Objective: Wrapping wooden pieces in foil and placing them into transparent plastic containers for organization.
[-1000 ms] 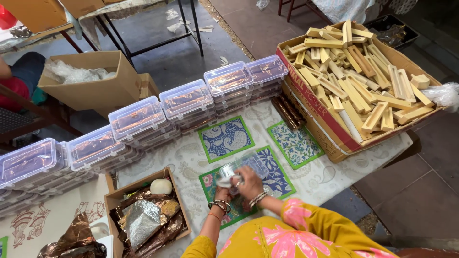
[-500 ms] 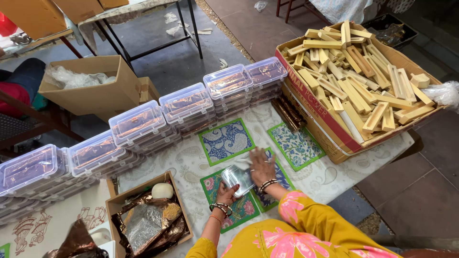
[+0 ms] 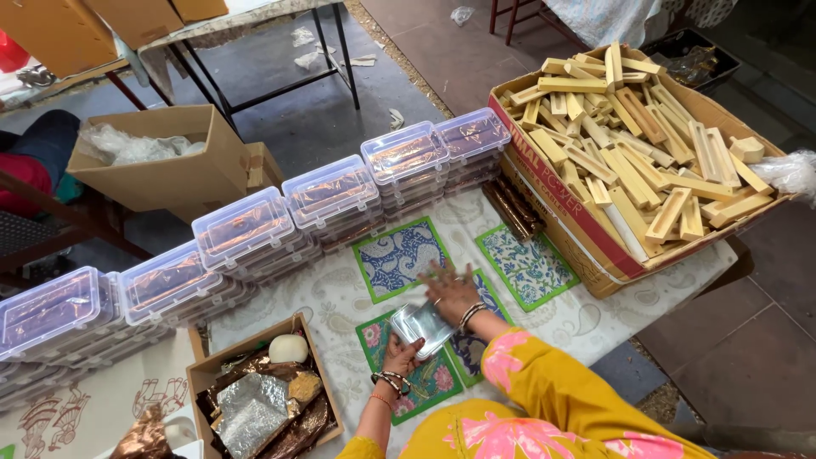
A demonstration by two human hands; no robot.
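My left hand (image 3: 399, 354) grips the near edge of a small silver foil-wrapped packet (image 3: 420, 325) lying on a patterned mat (image 3: 425, 374). My right hand (image 3: 449, 291) lies flat with fingers spread on the packet's far side, pressing it against the table. Both wrists wear bangles, and the right arm has a yellow sleeve with pink flowers.
Stacks of clear plastic boxes (image 3: 331, 197) run in a row across the table. A large carton of wooden sticks (image 3: 646, 153) stands at the right. A small box of foil wrappers (image 3: 259, 404) sits at the lower left. Another carton (image 3: 170, 161) stands on the floor behind.
The packet came down from being held between both hands onto the mat. My right hand moved forward and flattened over it.
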